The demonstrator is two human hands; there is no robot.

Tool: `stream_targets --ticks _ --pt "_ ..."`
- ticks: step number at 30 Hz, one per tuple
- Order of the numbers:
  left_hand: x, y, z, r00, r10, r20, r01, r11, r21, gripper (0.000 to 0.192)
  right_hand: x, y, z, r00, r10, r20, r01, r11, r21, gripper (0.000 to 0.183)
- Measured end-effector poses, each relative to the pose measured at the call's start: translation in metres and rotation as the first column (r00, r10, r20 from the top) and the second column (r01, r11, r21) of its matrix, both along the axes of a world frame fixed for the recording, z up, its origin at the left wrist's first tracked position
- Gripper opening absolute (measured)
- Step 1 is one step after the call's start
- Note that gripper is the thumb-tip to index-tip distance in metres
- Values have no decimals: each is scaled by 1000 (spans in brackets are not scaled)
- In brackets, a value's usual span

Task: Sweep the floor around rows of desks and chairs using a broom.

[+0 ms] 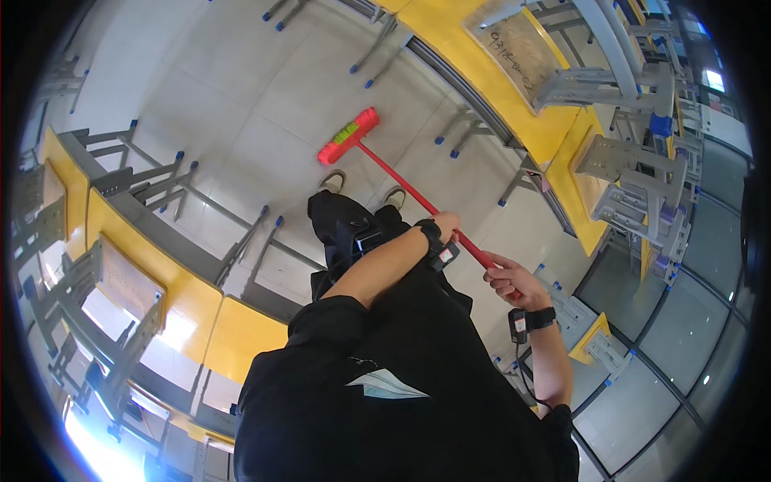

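Note:
A broom with a red and yellow-green bristle head (348, 136) rests on the tiled floor ahead of my shoes. Its red handle (400, 179) slants up toward my right side. My left hand (446, 226) wraps the handle partway along, with the arm reaching across my body. Higher up, near the handle's end, my right hand (515, 283) grips it too. Both wrists carry black straps with small devices. Part of the handle is hidden behind my fingers.
Yellow-topped desks (153, 265) line the left side, with upturned chairs (129, 289) on them. Another desk row (500, 90) with chairs on top runs along the right. Desk legs (265, 232) with blue feet reach the floor (283, 90). Dark-framed glass panels (680, 337) stand at far right.

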State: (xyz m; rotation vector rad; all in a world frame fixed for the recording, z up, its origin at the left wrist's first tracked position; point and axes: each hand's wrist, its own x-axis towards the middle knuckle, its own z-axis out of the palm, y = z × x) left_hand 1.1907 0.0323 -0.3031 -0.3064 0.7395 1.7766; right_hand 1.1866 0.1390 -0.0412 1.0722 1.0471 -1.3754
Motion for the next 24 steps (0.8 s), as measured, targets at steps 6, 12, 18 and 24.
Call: stream_targets --ticks 6,12,18,24 --pt "-16 13 56 926 346 147 -250 859 -447 16 4 25 -22 984 -172 -46 160 967 -196 45" --pt "-16 -37 110 928 368 59 -319 867 -384 18 -15 -18 -42 965 149 -217 -178 976 -124 29" --pt "14 -108 145 941 335 -39 -334 908 -254 29 -35 -68 -54 874 472 -113 -479 876 -49 14" --pt "66 -147 179 920 390 -38 -375 847 -376 46 -31 -126 -99 744 667 -39 -652 712 -260 17"
